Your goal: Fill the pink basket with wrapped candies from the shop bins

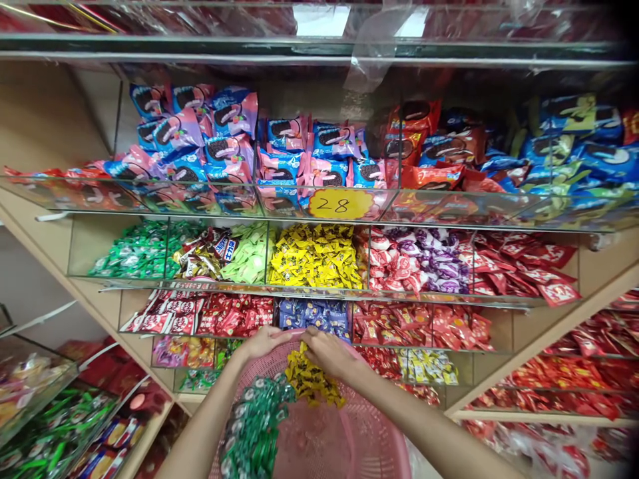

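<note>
A pink plastic basket (379, 432) is in front of me at the bottom of the view. Green-wrapped candies (257, 426) lie along its left side, and a smaller heap of yellow-wrapped candies (312, 382) lies at its far side. My left hand (264, 341) is closed on the far rim, left of the middle. On the same rim, just to the right, my right hand (327, 351) is closed too, right above the yellow candies. Its fingertips are partly hidden.
Glass-fronted shelves hold yellow candies (317, 256), green candies (144, 249), purple packets (315, 316) and red packets (524, 263). Cookie packs (229, 156) fill the upper shelf, behind a yellow "28" tag (333, 203). More bins (54, 426) stand at the lower left.
</note>
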### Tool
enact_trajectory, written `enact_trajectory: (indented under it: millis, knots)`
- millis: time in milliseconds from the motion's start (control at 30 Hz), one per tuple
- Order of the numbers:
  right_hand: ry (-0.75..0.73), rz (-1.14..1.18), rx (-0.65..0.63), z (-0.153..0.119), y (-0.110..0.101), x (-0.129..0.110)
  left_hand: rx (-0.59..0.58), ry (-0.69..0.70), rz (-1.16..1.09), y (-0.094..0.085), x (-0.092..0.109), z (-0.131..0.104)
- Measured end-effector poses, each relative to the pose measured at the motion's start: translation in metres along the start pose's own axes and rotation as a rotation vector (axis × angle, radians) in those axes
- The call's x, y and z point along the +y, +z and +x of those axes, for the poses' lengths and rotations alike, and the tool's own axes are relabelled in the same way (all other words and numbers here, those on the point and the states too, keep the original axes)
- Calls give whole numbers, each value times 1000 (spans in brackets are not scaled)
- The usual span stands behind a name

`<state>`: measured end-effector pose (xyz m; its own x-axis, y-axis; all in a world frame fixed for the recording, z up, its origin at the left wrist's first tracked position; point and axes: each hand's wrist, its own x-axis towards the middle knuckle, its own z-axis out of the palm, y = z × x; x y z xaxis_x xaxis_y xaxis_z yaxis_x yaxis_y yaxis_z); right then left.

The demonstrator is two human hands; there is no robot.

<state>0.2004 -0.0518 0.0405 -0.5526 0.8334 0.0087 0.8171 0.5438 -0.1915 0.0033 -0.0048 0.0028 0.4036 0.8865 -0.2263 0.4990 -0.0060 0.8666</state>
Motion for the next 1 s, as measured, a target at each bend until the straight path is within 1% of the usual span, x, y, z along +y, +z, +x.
enact_trajectory:
  millis: [100, 167, 267, 367, 467, 567, 667, 733, 867, 1000]
  knots:
    - [6, -6, 13, 0, -1, 0, -4, 64, 61, 0, 0, 0]
    - [18, 8, 22, -2, -4, 0, -1, 69, 74, 0, -2, 1]
    - [21, 38, 53, -7, -19, -3, 0, 51, 72, -1, -6, 2]
    - [-79, 100, 146, -10, -44, -10, -10, 54, 35, -1, -12, 4]
    - [-187, 168, 296, -9, -75, -17, -1, 63, 29, -1, -15, 5]
    - [-204, 190, 445, 0, -104, -16, 6, 45, 30, -1, -15, 4]
    - [-147, 189, 544, 16, -123, -5, -19, 21, 2, -1, -12, 2]
    - [-76, 222, 566, 28, -129, 5, -17, 16, 1, -2, -11, 1]
    - [79, 300, 525, 42, -132, 18, -13, 7, -3, -3, -13, 2]
    - [156, 244, 445, 45, -132, 16, -20, 13, 4, -3, -14, 3]
